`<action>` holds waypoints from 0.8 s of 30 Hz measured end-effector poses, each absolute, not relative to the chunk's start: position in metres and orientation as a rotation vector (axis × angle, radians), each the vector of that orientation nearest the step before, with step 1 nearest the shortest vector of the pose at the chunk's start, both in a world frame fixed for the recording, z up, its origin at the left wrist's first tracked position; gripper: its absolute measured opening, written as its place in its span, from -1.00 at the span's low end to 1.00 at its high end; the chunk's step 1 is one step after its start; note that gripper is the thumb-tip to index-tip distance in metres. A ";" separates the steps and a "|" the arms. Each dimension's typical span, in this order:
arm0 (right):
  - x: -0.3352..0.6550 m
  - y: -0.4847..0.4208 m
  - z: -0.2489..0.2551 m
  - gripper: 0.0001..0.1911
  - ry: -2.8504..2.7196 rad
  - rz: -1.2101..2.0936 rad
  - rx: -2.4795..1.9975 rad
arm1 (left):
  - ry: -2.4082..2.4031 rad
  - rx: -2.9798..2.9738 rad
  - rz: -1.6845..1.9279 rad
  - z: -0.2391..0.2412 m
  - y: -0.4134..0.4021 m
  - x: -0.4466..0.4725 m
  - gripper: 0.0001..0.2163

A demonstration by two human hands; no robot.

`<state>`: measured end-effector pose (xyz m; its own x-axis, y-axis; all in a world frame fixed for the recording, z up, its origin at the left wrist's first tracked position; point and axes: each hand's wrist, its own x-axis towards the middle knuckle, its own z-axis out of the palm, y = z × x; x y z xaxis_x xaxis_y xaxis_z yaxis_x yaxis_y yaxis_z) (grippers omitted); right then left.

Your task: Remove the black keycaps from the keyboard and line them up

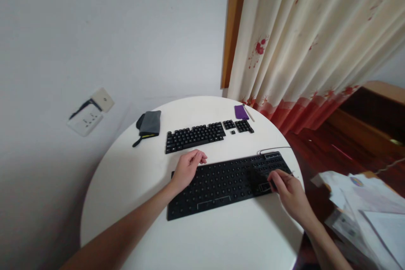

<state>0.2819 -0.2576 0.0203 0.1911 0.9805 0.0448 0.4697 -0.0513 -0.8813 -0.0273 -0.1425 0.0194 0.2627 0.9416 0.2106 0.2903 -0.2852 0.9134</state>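
A black keyboard base (218, 183) without its keycaps lies across the white round table (221, 232). My left hand (186, 168) rests over its far left corner, fingers loosely curled and nothing visible in them. Over the right end of the base, my right hand (288, 192) pinches thumb and fingers together. Something small and dark shows at those fingertips, but I cannot make out what it is. Behind the base, black keycaps (194, 137) are laid out in keyboard order, with smaller groups of keycaps (243, 126) to the right. One keycap (233, 132) sits apart.
A grey pouch (150, 123) lies at the table's left rear. At the right rear are a purple cloth (241, 112) and a thin pale stick (249, 113). A cable (278, 148) runs off the right edge. Papers (363, 202) lie beyond the table, near the curtain (303, 50).
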 end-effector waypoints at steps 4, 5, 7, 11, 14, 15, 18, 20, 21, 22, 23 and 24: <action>0.283 -0.261 0.013 -0.59 -1.410 0.828 -1.638 | 1.146 1.746 1.043 0.020 -0.142 -0.027 -0.70; 0.283 -0.261 0.012 -0.60 -1.416 0.839 -1.629 | 1.147 1.746 1.043 0.020 -0.142 -0.027 -0.71; 0.282 -0.260 0.012 -0.60 -1.435 0.843 -1.618 | 1.150 1.743 1.044 0.020 -0.142 -0.027 -0.71; 0.273 -0.260 0.014 -0.61 -1.556 0.788 -1.664 | 1.146 1.743 1.045 0.020 -0.143 -0.027 -0.71; 0.262 -0.262 0.015 -0.64 -1.700 0.677 -1.701 | 1.148 1.744 1.048 0.021 -0.143 -0.027 -0.71; 0.259 -0.263 0.014 -0.65 -1.738 0.626 -1.712 | 1.148 1.744 1.047 0.021 -0.143 -0.027 -0.71; 0.252 -0.265 0.010 -0.67 -1.800 0.472 -1.765 | 1.145 1.742 1.049 0.023 -0.144 -0.026 -0.71; 0.250 -0.265 0.009 -0.67 -1.816 0.422 -1.792 | 1.144 1.740 1.054 0.024 -0.144 -0.026 -0.71; 0.251 -0.266 0.008 -0.67 -1.815 0.418 -1.796 | 1.145 1.741 1.055 0.024 -0.144 -0.026 -0.71; 0.252 -0.266 0.009 -0.67 -1.801 0.431 -1.795 | 1.145 1.742 1.055 0.024 -0.144 -0.026 -0.70; 0.254 -0.266 0.010 -0.66 -1.777 0.465 -1.788 | 1.145 1.743 1.053 0.024 -0.144 -0.026 -0.70; 0.256 -0.266 0.011 -0.65 -1.741 0.515 -1.774 | 1.145 1.743 1.052 0.023 -0.144 -0.026 -0.70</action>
<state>0.2557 -0.2657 0.0106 0.0673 0.9892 0.1305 0.7586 0.0342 -0.6506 -0.0259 -0.1440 0.0233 0.2498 0.9441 0.2151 0.2942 -0.2857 0.9121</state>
